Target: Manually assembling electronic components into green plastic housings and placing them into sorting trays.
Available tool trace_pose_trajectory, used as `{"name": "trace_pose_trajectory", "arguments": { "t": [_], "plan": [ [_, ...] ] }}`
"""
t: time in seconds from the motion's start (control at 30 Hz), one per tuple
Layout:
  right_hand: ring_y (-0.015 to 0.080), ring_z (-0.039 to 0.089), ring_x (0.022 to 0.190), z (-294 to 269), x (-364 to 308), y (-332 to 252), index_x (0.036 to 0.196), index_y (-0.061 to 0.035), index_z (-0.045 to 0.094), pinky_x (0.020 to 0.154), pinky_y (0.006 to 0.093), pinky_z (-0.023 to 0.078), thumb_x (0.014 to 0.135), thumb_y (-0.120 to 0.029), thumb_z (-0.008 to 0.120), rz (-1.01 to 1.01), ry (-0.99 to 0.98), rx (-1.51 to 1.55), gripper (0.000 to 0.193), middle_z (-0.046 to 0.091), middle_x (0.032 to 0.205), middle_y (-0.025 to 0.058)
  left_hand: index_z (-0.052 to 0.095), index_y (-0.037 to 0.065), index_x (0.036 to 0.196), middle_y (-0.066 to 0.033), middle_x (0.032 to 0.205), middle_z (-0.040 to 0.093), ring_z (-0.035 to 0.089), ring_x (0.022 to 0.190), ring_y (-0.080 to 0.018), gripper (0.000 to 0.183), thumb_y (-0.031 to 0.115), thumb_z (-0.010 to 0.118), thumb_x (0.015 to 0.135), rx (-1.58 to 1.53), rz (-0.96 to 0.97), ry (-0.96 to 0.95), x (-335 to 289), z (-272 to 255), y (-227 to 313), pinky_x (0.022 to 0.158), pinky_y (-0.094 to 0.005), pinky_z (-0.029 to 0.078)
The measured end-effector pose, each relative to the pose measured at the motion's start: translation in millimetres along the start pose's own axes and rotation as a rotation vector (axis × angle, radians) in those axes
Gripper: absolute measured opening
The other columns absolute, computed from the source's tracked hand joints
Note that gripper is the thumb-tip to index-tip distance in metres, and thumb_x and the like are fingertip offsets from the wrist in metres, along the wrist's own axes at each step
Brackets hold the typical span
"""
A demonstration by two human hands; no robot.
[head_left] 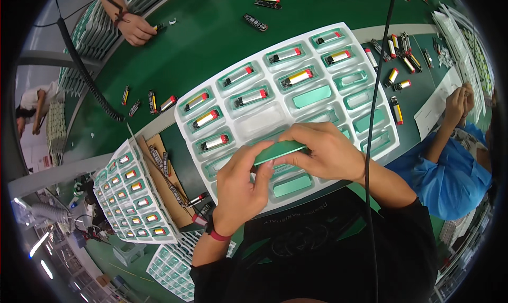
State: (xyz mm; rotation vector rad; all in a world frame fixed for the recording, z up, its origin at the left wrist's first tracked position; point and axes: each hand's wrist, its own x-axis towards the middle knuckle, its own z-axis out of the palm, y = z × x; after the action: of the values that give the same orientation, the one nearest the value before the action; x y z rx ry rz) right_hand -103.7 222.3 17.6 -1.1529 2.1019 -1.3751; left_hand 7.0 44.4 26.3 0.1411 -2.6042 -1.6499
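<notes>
A flat green casing [280,152] is held between my two hands above the near part of a white compartment tray [260,122]. My left hand [241,182] pinches its left end with thumb and fingers. On its other end, my right hand [329,148] is closed, fingers over the top edge and thumb across the front. Several tray compartments carry small battery assemblies with silver, red or yellow cells, such as this one [297,78]. Others contain green casings, one of them a closed-looking piece [292,186] just below my hands. My hands hide some middle compartments.
Loose battery assemblies [407,60] lie beyond the tray's right side. At left, another filled tray [152,197] leans near a cardboard box [182,217]. A black cable [373,118] hangs across the view. A co-worker's hand [137,30] works at upper left; a person in blue [455,184] sits right.
</notes>
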Motion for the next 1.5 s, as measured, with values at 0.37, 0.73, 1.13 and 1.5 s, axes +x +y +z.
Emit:
{"name": "trace_pose_trajectory", "arguments": {
  "t": [0.37,0.73,1.13,1.5],
  "plan": [
    [0.0331,0.062,0.072,6,16,15,0.1,-0.0001,0.066,0.064,0.0396,0.048,0.082,-0.014,0.071,-0.013,0.022,-0.099,0.023,0.063,0.081,0.015,0.065,0.005,0.118,-0.0108,0.096,0.067,0.063,0.08,-0.0195,0.033,0.012,0.07,0.086,0.128,0.104,-0.083,26,-32,-4,0.068,-0.0292,0.051],
    [0.0225,0.051,0.082,31,60,54,0.089,-0.0039,0.069,0.073,0.0325,0.045,0.071,-0.004,0.064,-0.348,0.039,-0.55,0.019,0.054,0.082,0.0052,0.069,0.001,0.106,-0.0199,0.095,0.071,0.069,0.092,-0.0338,0.037,0.032,0.067,0.086,1.013,-0.459,0.226,108,-252,-160,0.082,-0.0398,0.053],
    [0.024,0.056,0.086,37,63,17,0.13,-0.0016,0.055,0.075,0.0318,0.048,0.069,-0.015,0.083,-0.309,0.126,-0.286,0.069,0.055,0.103,0.012,0.054,-0.004,0.125,-0.0182,0.103,0.069,0.069,0.092,-0.0217,0.041,0.0,0.064,0.086,-0.128,-0.036,0.39,62,-183,-51,0.076,-0.0318,0.057],
    [0.014,0.059,0.067,59,63,-39,0.118,0.0005,0.066,0.057,0.0254,0.048,0.077,0.0,0.076,-0.325,0.316,0.225,0.042,0.064,0.087,0.0087,0.052,-0.012,0.122,-0.0257,0.114,0.06,0.065,0.104,-0.0305,0.041,-0.011,0.063,0.083,-0.754,0.332,0.447,-3,-75,-25,0.086,-0.0381,0.06]
  ]
}}
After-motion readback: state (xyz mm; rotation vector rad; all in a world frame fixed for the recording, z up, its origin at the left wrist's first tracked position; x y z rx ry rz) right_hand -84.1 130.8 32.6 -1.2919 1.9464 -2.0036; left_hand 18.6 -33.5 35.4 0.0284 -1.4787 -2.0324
